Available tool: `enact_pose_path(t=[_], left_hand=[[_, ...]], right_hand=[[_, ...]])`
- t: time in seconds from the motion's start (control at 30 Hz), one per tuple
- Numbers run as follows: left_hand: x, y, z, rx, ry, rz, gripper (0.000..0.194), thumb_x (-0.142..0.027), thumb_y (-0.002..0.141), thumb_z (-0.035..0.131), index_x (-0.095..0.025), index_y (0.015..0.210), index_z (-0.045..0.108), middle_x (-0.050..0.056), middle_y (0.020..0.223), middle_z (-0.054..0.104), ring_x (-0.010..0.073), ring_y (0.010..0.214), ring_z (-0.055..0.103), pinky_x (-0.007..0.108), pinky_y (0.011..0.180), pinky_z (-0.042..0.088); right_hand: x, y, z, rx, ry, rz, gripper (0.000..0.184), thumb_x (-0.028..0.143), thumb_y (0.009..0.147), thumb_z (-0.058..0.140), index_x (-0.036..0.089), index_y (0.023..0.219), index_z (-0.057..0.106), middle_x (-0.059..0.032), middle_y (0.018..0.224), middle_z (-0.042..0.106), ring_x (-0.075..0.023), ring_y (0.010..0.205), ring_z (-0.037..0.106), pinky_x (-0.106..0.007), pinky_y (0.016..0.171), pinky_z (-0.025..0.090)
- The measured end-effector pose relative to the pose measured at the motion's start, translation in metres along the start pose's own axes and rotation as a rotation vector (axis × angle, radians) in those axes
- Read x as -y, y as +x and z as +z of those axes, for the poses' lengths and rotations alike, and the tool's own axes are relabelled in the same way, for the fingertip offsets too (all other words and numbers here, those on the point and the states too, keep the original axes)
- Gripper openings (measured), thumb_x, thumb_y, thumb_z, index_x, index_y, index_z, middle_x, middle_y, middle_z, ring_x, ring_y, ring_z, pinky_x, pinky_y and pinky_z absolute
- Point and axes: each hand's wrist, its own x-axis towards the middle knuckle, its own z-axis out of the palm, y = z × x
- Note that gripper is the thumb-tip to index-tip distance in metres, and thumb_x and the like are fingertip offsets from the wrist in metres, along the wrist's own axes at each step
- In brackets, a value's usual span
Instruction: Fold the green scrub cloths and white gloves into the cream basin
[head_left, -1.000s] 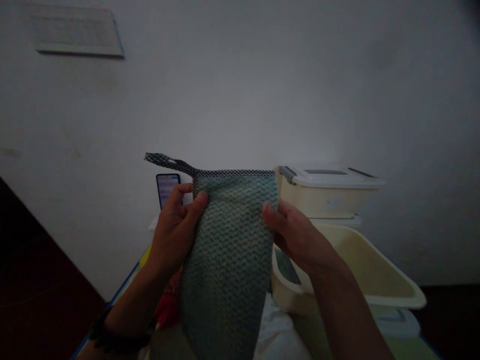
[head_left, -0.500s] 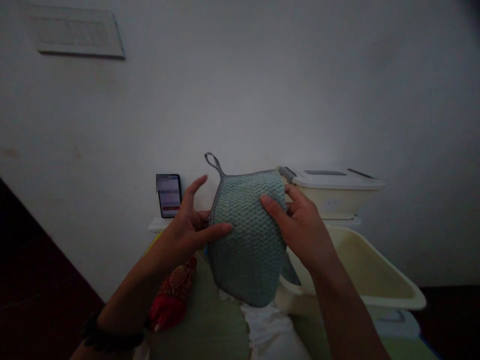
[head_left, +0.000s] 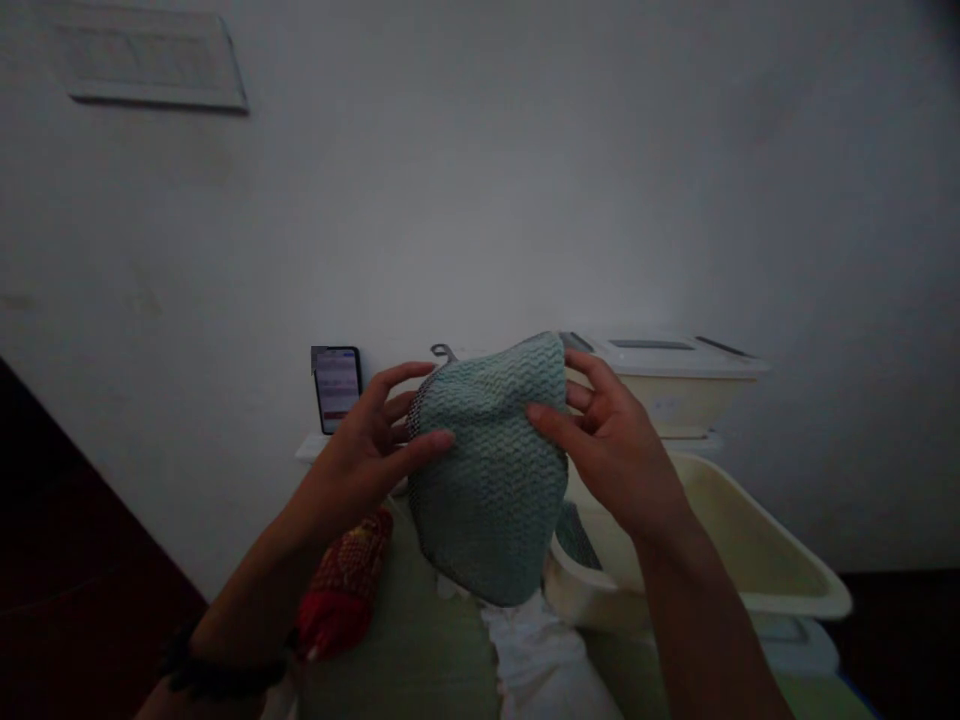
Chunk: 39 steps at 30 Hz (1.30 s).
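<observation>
A teal woven cleaning cloth (head_left: 491, 490) with a dark checked edge and a small hanging loop hangs in front of me, held up by both hands. My left hand (head_left: 382, 435) grips its left edge, thumb on the near face and fingers behind. On the opposite edge, my right hand (head_left: 611, 435) pinches the cloth the same way, its fingertips partly hidden behind it. The cloth's upper part bulges and curves. Below and to the right, a similar teal cloth (head_left: 577, 538) lies in a cream plastic basin (head_left: 787, 603).
A phone (head_left: 339, 390) leans against the wall on a white ledge. A lidded cream storage box (head_left: 675, 390) stands behind the basin. On the green tabletop (head_left: 427, 660) lie a red patterned bundle (head_left: 345, 590) and a white ruffled fabric (head_left: 551, 660).
The cloth's top has bent and its loop has dropped lower, partly behind the edge. My left fingers have closed in on the left edge; my right hand has shifted slightly.
</observation>
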Motion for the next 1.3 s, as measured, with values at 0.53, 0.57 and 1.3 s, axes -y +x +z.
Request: enact_pose_path(t=[0.53, 0.57, 1.3], left_hand=[[0.0022, 0.0035, 0.0, -0.341, -0.012, 0.136, 0.058, -0.02, 0.077, 0.069, -0.02, 0.13, 0.049, -0.005, 0.058, 0.06, 0.0103, 0.052, 0.057, 0.017, 0.048, 0.045], [0.0022, 0.0036, 0.0004, -0.35, -0.013, 0.124, 0.054, -0.021, 0.077, 0.07, -0.019, 0.127, 0.052, -0.005, 0.057, 0.06, 0.01, 0.051, 0.056, 0.016, 0.047, 0.044], [0.0061, 0.0051, 0.0044, -0.108, -0.26, -0.185, 0.089, -0.02, 0.07, 0.08, -0.022, 0.142, 0.027, 0.004, 0.086, 0.075, 0.0207, 0.082, 0.071, 0.029, 0.073, 0.057]], right_hand=[[-0.0024, -0.0027, -0.0045, 0.216, -0.163, 0.02, 0.007, 0.025, 0.092, 0.055, 0.019, 0.093, 0.057, 0.0069, 0.06, 0.057, -0.0045, 0.05, 0.045, -0.017, 0.044, 0.033], [-0.0029, -0.0026, -0.0044, 0.206, -0.168, 0.018, 0.007, 0.025, 0.092, 0.055, 0.019, 0.094, 0.057, 0.0075, 0.058, 0.056, -0.0044, 0.049, 0.043, -0.017, 0.043, 0.032], [-0.0023, -0.0029, 0.0047, -0.036, -0.056, -0.008, 0.014, 0.031, 0.087, 0.061, 0.024, 0.097, 0.053, 0.0056, 0.063, 0.062, -0.0096, 0.049, 0.056, -0.019, 0.043, 0.042]])
